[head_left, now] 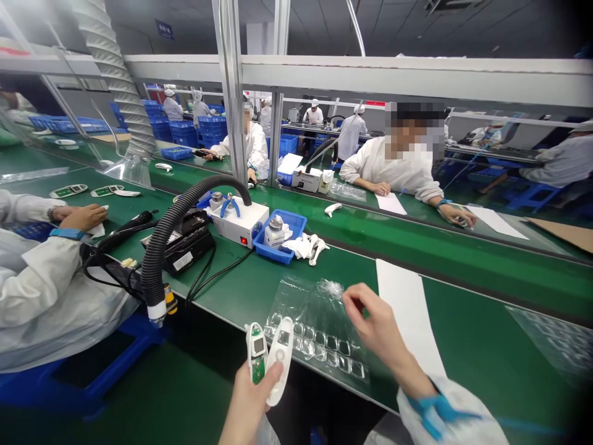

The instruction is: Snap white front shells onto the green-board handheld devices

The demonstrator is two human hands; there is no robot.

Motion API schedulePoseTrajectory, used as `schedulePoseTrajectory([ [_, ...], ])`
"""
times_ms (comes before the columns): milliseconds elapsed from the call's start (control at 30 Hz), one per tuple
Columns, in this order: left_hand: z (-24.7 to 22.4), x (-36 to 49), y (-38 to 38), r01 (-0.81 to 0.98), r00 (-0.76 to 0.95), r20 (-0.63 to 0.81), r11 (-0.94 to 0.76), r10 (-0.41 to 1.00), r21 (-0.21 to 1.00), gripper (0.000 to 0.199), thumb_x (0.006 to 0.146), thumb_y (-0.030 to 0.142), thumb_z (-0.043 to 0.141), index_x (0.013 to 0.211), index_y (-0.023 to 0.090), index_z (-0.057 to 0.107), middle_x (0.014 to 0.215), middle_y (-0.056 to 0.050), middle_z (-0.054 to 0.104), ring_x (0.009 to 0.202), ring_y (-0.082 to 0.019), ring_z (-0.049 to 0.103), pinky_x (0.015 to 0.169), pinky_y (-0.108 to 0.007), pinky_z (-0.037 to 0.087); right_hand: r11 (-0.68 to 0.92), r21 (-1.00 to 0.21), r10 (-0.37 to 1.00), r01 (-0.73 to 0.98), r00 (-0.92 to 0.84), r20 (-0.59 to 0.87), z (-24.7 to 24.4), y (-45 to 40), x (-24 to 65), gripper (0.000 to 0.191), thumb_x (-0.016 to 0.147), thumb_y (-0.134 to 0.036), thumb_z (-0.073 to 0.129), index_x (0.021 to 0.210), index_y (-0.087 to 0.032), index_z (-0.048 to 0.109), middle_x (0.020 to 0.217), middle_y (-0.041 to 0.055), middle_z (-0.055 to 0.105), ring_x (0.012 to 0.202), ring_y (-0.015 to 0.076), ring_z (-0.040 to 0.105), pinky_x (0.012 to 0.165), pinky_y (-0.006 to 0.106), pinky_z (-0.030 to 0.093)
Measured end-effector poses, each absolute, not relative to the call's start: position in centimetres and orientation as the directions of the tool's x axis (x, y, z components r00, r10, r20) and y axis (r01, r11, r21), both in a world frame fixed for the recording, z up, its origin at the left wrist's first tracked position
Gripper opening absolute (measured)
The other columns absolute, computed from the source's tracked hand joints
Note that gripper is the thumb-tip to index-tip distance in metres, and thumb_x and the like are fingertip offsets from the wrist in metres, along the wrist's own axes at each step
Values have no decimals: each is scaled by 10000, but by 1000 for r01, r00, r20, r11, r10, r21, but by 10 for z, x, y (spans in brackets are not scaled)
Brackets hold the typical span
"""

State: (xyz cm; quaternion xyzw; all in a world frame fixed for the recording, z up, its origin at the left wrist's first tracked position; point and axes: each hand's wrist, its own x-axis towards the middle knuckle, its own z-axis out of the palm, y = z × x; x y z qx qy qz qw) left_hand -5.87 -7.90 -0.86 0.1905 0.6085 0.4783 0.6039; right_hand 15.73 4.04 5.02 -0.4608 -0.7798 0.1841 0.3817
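My left hand (252, 398) holds two parts side by side near the bench's front edge: a white shell with a green circuit board (257, 352) and a white cover (281, 361). The cover lies under the thumb. Over the bench to the right, my right hand (373, 321) is raised with thumb and fingertips brought together; whatever may be between them is too small to make out. Beneath and beside it lies a clear plastic sheet (319, 343) with rows of square clear pieces. A small crumpled clear film (330, 288) rests by the right fingertips.
A blue tray (297, 224) with a bottle stands behind the plastic sheet, beside white cloths (303, 246). A white box (238, 222) and a black hose (160, 247) are left of it. White paper (407, 309) lies right. A co-worker's hands (86, 217) are far left.
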Motion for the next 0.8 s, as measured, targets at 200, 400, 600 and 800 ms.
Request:
schedulePoseTrajectory([
  [200, -2, -54, -82, -402, -223, -563, 451, 796, 797, 650, 465, 669, 805, 767, 139, 582, 485, 87, 400, 448, -50, 310, 438, -186, 146, 497, -457, 865, 738, -380, 327, 1, 95, 172, 232, 929, -258, 409, 780, -206, 579, 858, 85, 590, 794, 232, 578, 715, 354, 456],
  [400, -5, -38, -82, -393, -201, -584, 481, 787, 784, 676, 426, 720, 781, 703, 161, 522, 445, 104, 344, 409, -36, 257, 417, -199, 110, 270, -617, 956, 739, -285, 76, -3, 32, 189, 191, 937, -296, 449, 802, -216, 557, 771, 26, 560, 679, 181, 566, 621, 305, 449],
  [600, -10, -18, -82, -375, -157, -597, 512, 787, 773, 675, 409, 731, 769, 710, 170, 544, 475, 106, 347, 420, -29, 254, 407, -185, 129, 130, -668, 982, 733, -188, -14, -11, -7, 187, 192, 925, -269, 434, 750, -217, 495, 782, 10, 513, 651, 163, 513, 612, 302, 409],
  [800, -28, -4, -82, -360, -126, -597, 524, 793, 772, 671, 437, 715, 779, 757, 168, 558, 461, 106, 363, 398, -36, 260, 379, -188, 133, 171, -761, 984, 626, -147, 100, -11, -14, 183, 242, 935, -307, 444, 713, -216, 475, 735, 6, 497, 651, 163, 476, 616, 294, 397],
])
